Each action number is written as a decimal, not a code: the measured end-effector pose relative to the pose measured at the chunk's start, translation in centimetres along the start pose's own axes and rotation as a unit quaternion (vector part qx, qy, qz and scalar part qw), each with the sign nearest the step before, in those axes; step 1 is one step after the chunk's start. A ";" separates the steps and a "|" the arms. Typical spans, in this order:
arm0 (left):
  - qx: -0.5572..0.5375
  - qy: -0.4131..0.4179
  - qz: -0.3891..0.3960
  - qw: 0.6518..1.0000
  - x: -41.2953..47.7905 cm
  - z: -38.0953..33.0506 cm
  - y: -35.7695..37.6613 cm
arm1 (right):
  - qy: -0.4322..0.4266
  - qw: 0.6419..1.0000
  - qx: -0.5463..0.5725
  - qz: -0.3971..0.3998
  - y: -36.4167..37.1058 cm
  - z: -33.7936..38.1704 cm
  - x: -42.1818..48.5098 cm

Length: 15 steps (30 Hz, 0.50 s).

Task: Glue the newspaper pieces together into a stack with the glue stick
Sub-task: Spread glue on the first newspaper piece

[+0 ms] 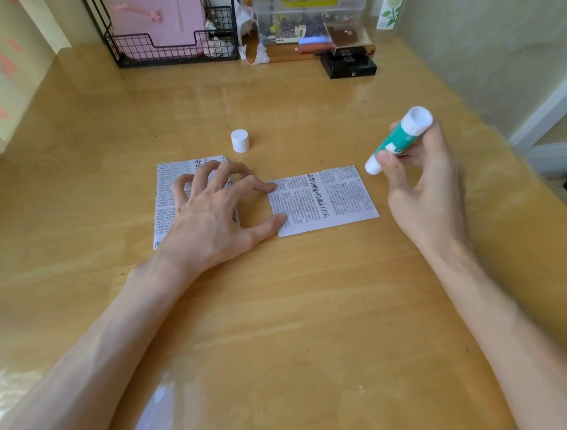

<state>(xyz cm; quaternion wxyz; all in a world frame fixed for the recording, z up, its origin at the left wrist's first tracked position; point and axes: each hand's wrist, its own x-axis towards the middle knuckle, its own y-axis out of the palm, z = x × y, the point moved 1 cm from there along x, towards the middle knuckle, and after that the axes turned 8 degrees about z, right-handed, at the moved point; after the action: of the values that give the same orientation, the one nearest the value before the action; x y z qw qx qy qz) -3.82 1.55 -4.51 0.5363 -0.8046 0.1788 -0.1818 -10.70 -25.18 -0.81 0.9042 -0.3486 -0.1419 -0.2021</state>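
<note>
Two newspaper pieces lie flat on the wooden table. The left newspaper piece is partly covered by my left hand, whose fingers are spread. Its index fingertip and thumb press the left edge of the right newspaper piece. My right hand holds a green and white glue stick above the table, just right of that piece, tilted with its uncapped end up and to the right. The white cap stands on the table behind the papers.
At the back stand a black wire rack holding a pink item, a clear plastic box of small things and a black box. A wall runs along the right side. Shiny plastic film lies near the front edge.
</note>
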 end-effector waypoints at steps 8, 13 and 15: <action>0.007 -0.003 0.001 1.000 0.0 0.0 0.1 | -0.054 0.971 0.130 0.192 4.4 2.9 -1.9; 0.016 0.000 -0.004 1.000 0.0 0.0 0.2 | -0.078 0.971 0.094 0.204 4.9 3.3 -2.2; 0.018 0.002 -0.008 1.000 -0.1 0.0 0.2 | -0.086 0.970 0.075 0.215 4.8 3.4 -2.2</action>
<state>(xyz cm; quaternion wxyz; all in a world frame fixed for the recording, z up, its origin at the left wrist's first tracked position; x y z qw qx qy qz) -3.89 1.53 -4.71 0.5490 -0.7956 0.1704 -0.1913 -10.80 -18.98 -2.05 0.9344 -0.3179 -0.1559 0.0397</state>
